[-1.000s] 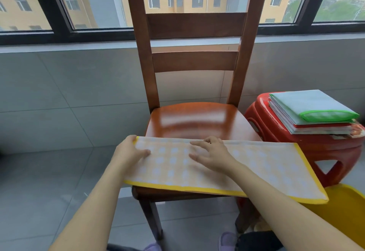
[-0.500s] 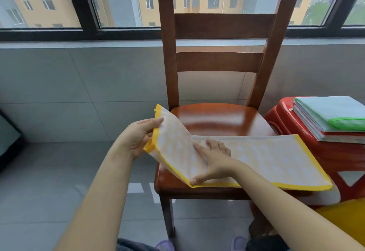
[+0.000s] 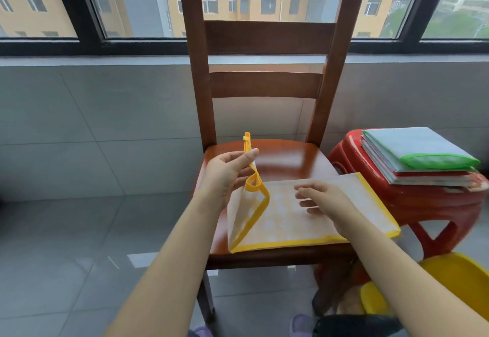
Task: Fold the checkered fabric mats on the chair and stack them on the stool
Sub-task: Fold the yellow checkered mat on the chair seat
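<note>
A yellow-edged checkered mat lies folded lengthwise across the front of the wooden chair seat. My left hand pinches the mat's left end and holds it lifted upright above the seat. My right hand rests with straight fingers on the middle of the mat, pressing it flat. To the right stands the red stool, bearing a stack of folded mats with a green-edged one on top.
The chair back rises straight ahead before a grey tiled wall and window. A yellow plastic object sits low at the right, below the stool. Grey floor tiles spread to the left.
My left hand has raised the mat's left end higher and carried it rightward over the seat. My right hand slid right along the mat. The view shifted closer.
</note>
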A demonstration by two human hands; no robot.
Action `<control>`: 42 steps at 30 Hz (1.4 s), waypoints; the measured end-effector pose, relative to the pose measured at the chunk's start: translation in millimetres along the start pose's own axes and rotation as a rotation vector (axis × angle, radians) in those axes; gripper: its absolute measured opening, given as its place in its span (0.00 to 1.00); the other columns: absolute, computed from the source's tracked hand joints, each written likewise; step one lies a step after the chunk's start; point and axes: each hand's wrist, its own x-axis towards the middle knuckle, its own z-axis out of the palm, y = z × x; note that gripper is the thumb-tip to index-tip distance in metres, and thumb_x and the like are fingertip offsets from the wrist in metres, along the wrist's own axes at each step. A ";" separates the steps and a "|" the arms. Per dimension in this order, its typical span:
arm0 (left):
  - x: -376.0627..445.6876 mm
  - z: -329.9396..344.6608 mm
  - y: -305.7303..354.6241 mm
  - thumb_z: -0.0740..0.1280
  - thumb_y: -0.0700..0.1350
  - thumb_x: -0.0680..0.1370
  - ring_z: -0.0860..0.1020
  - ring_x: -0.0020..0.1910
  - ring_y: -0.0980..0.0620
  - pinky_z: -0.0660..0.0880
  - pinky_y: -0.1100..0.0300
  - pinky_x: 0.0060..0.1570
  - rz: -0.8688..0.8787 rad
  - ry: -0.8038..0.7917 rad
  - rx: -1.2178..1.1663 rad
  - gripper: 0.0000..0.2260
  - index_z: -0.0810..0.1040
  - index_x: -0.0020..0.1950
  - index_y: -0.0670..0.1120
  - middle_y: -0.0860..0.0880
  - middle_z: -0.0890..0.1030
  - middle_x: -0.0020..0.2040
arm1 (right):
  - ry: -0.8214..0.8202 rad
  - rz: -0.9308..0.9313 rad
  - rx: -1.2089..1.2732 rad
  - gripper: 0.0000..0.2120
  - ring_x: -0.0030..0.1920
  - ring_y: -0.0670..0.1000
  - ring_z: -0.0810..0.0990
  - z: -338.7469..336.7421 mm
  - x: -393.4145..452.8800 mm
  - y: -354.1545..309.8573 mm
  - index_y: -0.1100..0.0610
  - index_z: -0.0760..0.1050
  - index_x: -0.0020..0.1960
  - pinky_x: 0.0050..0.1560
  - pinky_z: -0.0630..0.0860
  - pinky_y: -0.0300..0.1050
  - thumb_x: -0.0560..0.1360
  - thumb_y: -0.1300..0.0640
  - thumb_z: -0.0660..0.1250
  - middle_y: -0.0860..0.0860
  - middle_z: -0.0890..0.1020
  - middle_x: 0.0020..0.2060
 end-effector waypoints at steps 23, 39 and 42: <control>29.0 39.8 -96.3 0.56 0.55 0.78 0.57 0.74 0.44 0.52 0.50 0.72 0.389 -0.075 1.434 0.21 0.69 0.70 0.54 0.45 0.62 0.75 | -0.120 -0.195 -0.445 0.31 0.36 0.45 0.73 -2.7 -12.0 34.4 0.48 0.62 0.71 0.40 0.70 0.37 0.71 0.59 0.68 0.47 0.73 0.31; 14.1 -1.6 -87.0 0.46 0.62 0.79 0.59 0.70 0.43 0.54 0.43 0.67 0.163 0.017 1.701 0.24 0.57 0.74 0.58 0.43 0.62 0.71 | -0.021 -0.340 -0.825 0.20 0.56 0.53 0.67 11.0 10.0 31.0 0.37 0.76 0.58 0.59 0.62 0.44 0.78 0.60 0.58 0.43 0.66 0.38; 4.5 -10.0 -80.9 0.50 0.58 0.80 0.67 0.60 0.44 0.61 0.48 0.59 0.271 0.090 1.838 0.20 0.67 0.67 0.53 0.44 0.70 0.61 | -0.014 -0.299 -0.833 0.20 0.61 0.52 0.66 8.5 27.5 23.1 0.35 0.77 0.55 0.60 0.56 0.44 0.78 0.58 0.55 0.44 0.72 0.50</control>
